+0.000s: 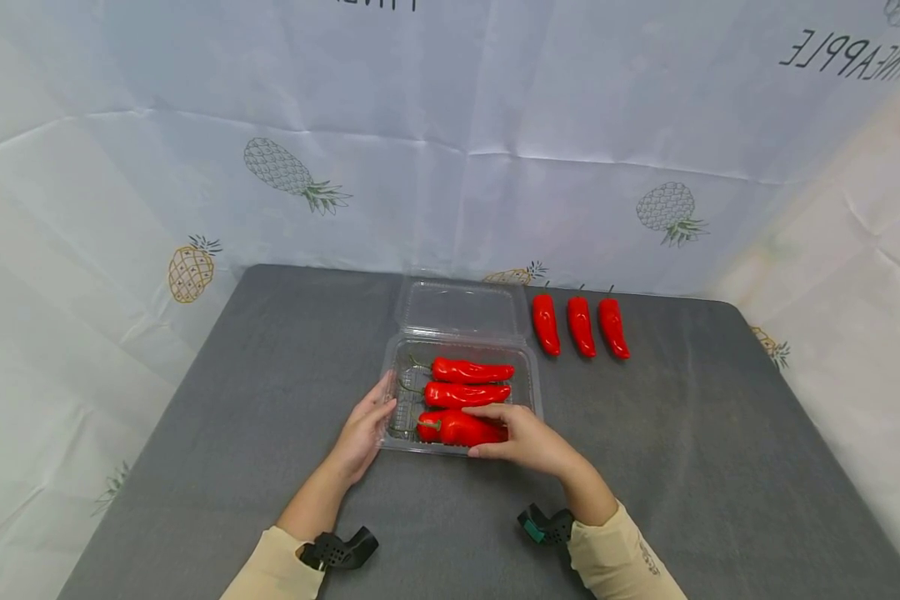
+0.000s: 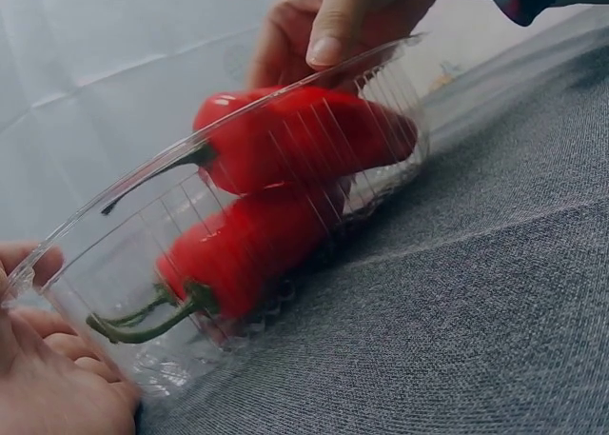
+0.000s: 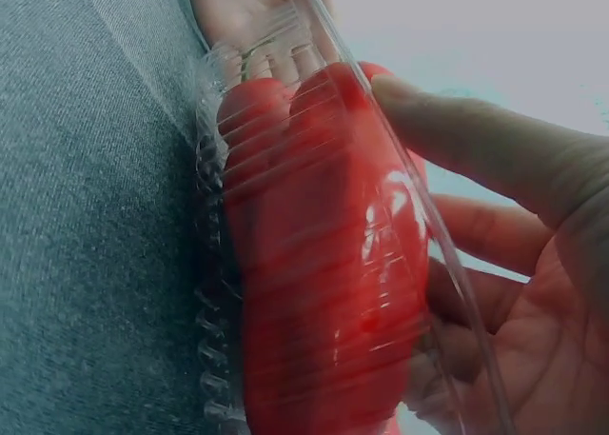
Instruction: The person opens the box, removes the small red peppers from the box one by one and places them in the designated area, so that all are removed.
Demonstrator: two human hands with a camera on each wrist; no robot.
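Filling looks, by our judgement, a little past halfway. Our clear container (image 1: 530,375) sits near the middle of the worktop (image 1: 675,433), its lid (image 1: 461,308) folded back behind it. We count three peppers lying inside: the farthest pepper (image 1: 472,371), the second pepper (image 1: 467,394) beside it, and the nearest pepper (image 1: 427,434), partly covered by the one in our grasp.

That held pepper (image 1: 465,428) is within the container, over and against the nearest pepper. Our right hand (image 1: 521,435) has its thumb and fingers clamped on it, one on either side, so we would not count it as placed yet; whether its weight already rests on the pepper beneath, we cannot tell. Our left hand (image 1: 363,435) has its fingers clamped on the container's left side, which we take to be for steadying.

Outside, three peppers remain on the worktop to the right of the lid: the left loose pepper (image 1: 546,325), the middle loose pepper (image 1: 581,327) and the right loose pepper (image 1: 613,328), side by side and apart, with nothing touching them. If all of them belong in the container, we judge that these three and the release of the held one are outstanding, and perhaps the closing of the lid.
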